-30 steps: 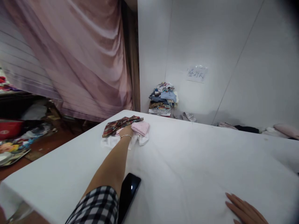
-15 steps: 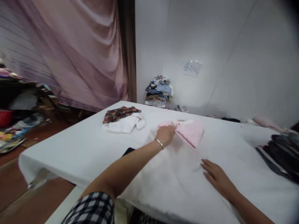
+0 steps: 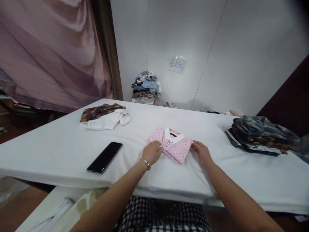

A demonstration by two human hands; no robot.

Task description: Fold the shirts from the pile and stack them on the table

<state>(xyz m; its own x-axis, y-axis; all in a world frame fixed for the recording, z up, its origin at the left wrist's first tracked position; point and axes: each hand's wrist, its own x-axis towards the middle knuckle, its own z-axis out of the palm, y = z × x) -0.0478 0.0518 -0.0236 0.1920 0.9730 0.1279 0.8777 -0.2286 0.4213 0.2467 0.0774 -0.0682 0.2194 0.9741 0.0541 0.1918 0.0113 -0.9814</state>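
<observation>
A pink dotted shirt (image 3: 175, 149) with a white collar lies folded on the white-covered table, its collar facing away from me. My left hand (image 3: 152, 152), with a silver bracelet at the wrist, has its fingers closed on the shirt's near left edge. At the opposite side, my right hand (image 3: 202, 152) pinches the right edge by the sleeve corner; its fingertips are partly hidden. Left of my left hand lies a black smartphone (image 3: 105, 158).
A white garment (image 3: 106, 121) and a plaid garment (image 3: 98, 111) lie at the far left of the table (image 3: 60, 145). Folded dark clothes (image 3: 260, 135) are stacked on the right. Behind the table, a tall clothes pile (image 3: 146, 87) stands by the wall, below a paper sign (image 3: 177, 64).
The pink shirt has come nearer to me and now lies flat with its collar showing. My right hand has moved from the bare cloth to the shirt's right edge. The view has shifted rightward.
</observation>
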